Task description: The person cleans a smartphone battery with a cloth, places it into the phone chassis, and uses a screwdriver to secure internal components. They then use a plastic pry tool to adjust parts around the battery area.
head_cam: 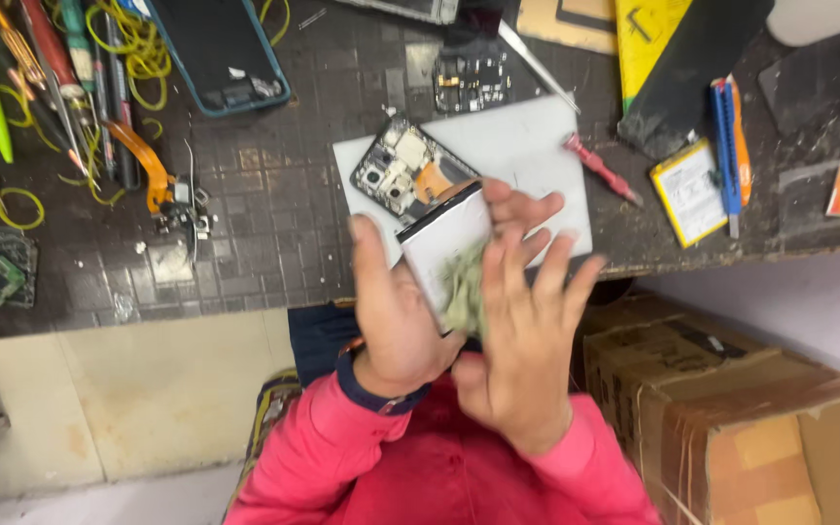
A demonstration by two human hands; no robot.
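Left hand point(393, 316) and right hand point(522, 335) grip opened phone point(430, 209)

Both hands point(459, 321) blurred, hiding the phone's point(420, 194) lower half.

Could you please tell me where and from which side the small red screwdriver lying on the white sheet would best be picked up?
Take the small red screwdriver by its thick red handle, the upper-left end, coming from above. It lies flat and diagonal across the edge of the white sheet, its thin metal tip pointing down-right onto the dark tiled worktop. The handle is bare and open on both long sides, so fingers should close across it easily.
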